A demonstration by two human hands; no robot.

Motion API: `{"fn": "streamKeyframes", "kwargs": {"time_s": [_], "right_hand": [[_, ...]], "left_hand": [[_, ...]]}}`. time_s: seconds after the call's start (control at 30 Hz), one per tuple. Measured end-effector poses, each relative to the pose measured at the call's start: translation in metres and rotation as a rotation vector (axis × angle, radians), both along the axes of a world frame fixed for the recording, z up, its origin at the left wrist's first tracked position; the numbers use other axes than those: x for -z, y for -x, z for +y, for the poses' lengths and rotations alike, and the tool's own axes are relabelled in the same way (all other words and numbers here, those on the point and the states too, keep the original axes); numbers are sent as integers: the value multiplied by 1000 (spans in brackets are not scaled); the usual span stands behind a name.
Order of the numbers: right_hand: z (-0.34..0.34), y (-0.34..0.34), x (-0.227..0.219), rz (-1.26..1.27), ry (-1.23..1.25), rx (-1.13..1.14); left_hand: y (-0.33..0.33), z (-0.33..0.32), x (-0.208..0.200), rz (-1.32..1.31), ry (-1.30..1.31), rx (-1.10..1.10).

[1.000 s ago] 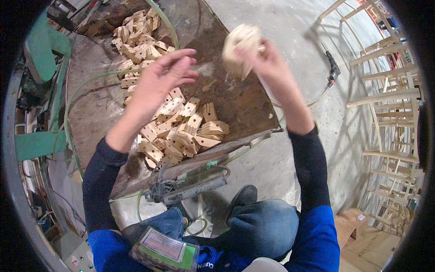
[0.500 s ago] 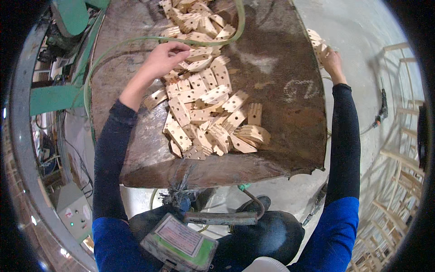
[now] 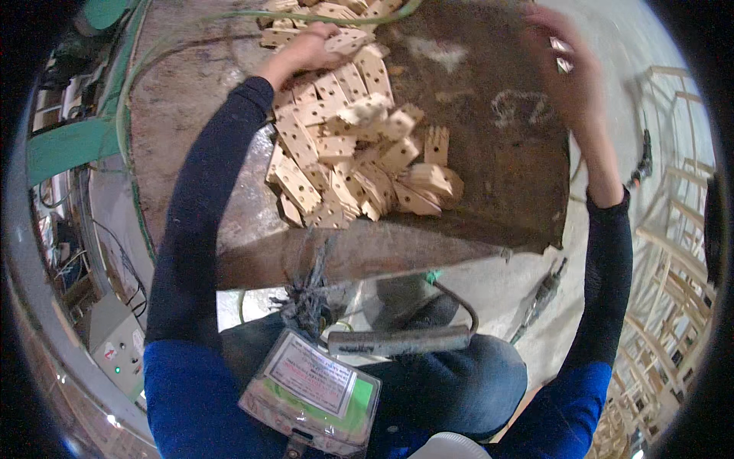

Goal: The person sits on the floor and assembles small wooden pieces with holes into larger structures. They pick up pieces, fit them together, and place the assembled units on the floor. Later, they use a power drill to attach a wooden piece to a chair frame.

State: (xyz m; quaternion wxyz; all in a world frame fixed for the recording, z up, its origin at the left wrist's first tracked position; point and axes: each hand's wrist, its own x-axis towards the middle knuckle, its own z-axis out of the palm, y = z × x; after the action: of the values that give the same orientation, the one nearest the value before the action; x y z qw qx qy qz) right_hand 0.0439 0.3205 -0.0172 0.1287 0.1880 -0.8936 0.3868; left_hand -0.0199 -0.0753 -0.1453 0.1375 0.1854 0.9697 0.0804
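Note:
My left hand [image 3: 310, 50] is closed on a pale drilled wooden block [image 3: 348, 40] at the far end of the heap. More drilled wooden blocks [image 3: 306, 138], several with notched ends, lie piled at different angles on the worn brown tabletop [image 3: 489, 183]. Over the table's right edge, my right hand [image 3: 573, 80] is smeared by motion. Its fingers look stretched out and apart, with no block visible in them. A small bright patch shows between the fingers, too blurred to name.
A greenish hose [image 3: 222, 15] curves across the table's far side. Green machine parts [image 3: 69, 149] and a grey control box [image 3: 115, 348] stand at left. Wooden frames [image 3: 673, 268] line the right. A dark bar [image 3: 401, 340] and a badge [image 3: 313, 390] are near my lap.
My left hand has taken hold of a block. My right hand has come back from beyond the right edge, where it held a wooden block. The view has shifted, so the table sits higher.

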Motion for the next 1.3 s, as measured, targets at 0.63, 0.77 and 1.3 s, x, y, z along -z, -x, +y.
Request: {"fn": "streamKeyframes", "kwargs": {"time_s": [0.63, 0.77, 1.3], "right_hand": [[-118, -85, 92, -576, -632, -85], [-105, -55, 63, -563, -148, 33], [-74, -23, 21, -865, 1015, -40]], "left_hand": [[81, 33, -19, 84, -221, 13], [81, 77, 21, 128, -147, -167], [38, 39, -92, -435, -1201, -139]]}}
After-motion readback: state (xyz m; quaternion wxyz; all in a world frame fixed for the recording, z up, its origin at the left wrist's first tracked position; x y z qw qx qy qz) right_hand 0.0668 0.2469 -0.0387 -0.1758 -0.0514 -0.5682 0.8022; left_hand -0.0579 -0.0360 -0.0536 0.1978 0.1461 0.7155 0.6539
